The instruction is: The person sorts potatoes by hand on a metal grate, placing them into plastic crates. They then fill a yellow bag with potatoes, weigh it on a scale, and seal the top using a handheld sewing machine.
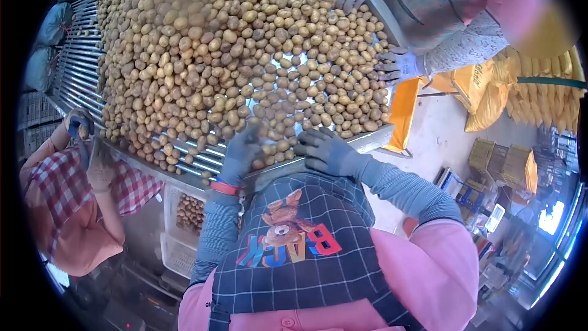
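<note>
Many potatoes [202, 55] cover a metal sorting table with bars and a raised rim [373, 139]. My left hand [242, 150], in a grey glove, reaches over the near rim. Its fingers stretch out against potatoes and are a little blurred; no potato shows inside them. To its right, my right hand [324, 150], also gloved in grey, rests with its fingers apart over potatoes at the near edge. Between my hands lies a small group of potatoes [274, 147].
Across the table, a person's gloved hands [397, 66] touch the potatoes. At the left, another person in a checked apron [61, 178] stands by the rim. A white crate [177, 251] stands below. Yellow sacks [471, 86] and green bags [52, 24] are nearby.
</note>
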Demonstrator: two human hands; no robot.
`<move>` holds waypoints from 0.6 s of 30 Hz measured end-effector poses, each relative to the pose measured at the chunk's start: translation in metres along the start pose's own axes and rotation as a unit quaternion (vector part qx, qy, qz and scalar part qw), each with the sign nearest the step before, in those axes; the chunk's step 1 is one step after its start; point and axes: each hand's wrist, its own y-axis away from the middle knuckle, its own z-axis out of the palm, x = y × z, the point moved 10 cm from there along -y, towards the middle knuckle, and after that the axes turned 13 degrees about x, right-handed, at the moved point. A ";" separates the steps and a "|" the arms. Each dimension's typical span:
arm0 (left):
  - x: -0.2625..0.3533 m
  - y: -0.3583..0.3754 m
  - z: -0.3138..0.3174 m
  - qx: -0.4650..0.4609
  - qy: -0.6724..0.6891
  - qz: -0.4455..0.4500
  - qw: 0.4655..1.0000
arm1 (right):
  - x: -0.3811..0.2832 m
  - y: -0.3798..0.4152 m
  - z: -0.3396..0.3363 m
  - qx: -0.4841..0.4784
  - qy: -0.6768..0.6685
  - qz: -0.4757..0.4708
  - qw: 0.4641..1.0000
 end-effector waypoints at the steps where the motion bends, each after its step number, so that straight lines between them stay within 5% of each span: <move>1: -0.027 -0.022 -0.033 0.033 0.038 0.039 0.998 | 0.016 0.005 0.012 -0.002 -0.007 -0.004 1.000; 3: 0.021 -0.018 -0.121 0.240 -0.019 0.147 0.959 | 0.071 0.029 0.043 -0.126 0.103 -0.030 0.986; 5: 0.021 -0.020 -0.180 0.402 -0.218 0.135 0.879 | 0.080 0.015 0.011 -0.099 0.159 0.007 0.982; 7: -0.021 -0.041 -0.160 0.342 -0.409 0.195 0.823 | 0.089 -0.012 -0.014 -0.064 0.246 -0.027 0.967; 8: -0.037 -0.040 -0.135 0.292 -0.463 0.179 0.817 | 0.124 -0.035 -0.020 -0.064 0.207 0.108 0.970; 9: -0.027 -0.025 -0.109 0.271 -0.530 0.059 0.801 | 0.153 -0.049 -0.022 -0.064 0.163 0.243 0.954; 10: -0.040 -0.021 -0.081 0.194 -0.474 0.097 0.854 | 0.155 -0.064 -0.018 -0.065 0.160 0.238 0.956; 11: -0.051 -0.006 -0.062 0.190 -0.395 0.061 0.897 | 0.156 -0.080 -0.044 0.112 0.101 0.256 0.955; 12: -0.042 0.012 -0.037 0.148 -0.441 0.114 0.878 | 0.155 -0.084 -0.067 0.283 0.036 0.266 0.921; 13: -0.024 0.039 -0.030 0.185 -0.352 0.089 0.913 | 0.152 -0.096 -0.054 0.278 0.031 0.261 0.924; 15: -0.027 0.055 -0.022 0.175 -0.389 0.148 0.892 | 0.142 -0.122 -0.016 0.253 -0.078 0.303 0.915; 16: -0.033 0.064 -0.027 0.177 -0.391 0.146 0.891 | 0.094 -0.127 -0.007 0.231 0.068 0.185 0.953; 17: -0.032 0.073 -0.043 0.211 -0.232 0.155 0.937 | 0.038 -0.122 0.002 0.202 0.214 0.059 0.954; 18: -0.034 0.081 -0.060 0.240 -0.065 0.161 0.955 | 0.040 -0.107 0.030 0.126 0.152 0.016 0.980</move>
